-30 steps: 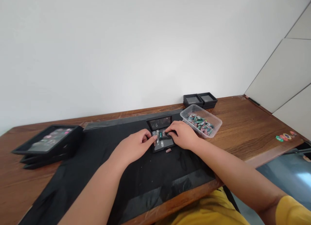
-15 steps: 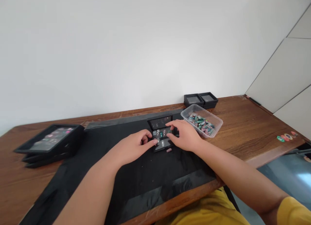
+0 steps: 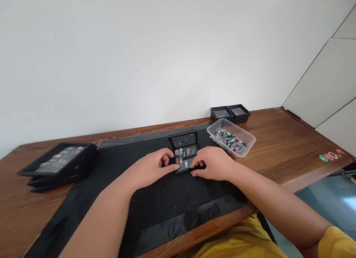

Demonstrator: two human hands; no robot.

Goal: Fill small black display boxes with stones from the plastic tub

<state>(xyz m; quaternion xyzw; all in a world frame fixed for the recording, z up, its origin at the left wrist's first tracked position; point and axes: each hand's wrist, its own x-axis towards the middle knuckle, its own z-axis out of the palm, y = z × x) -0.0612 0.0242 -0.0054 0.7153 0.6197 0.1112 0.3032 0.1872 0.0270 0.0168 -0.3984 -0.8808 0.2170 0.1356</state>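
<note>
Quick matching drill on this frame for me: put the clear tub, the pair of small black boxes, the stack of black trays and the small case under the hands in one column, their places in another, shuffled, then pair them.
Things:
1. clear tub of stones
2. pair of small black boxes
3. stack of black trays
4. small case

Places:
A. far left, on bare wood
B. on the black mat, between the left hand and right hand
C. at the back by the wall
D. right of the mat, in front of the boxes

Pairs: 1-D, 2-C, 3-A, 4-B

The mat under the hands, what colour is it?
Black; the mat shows plainly in the head view.
</note>
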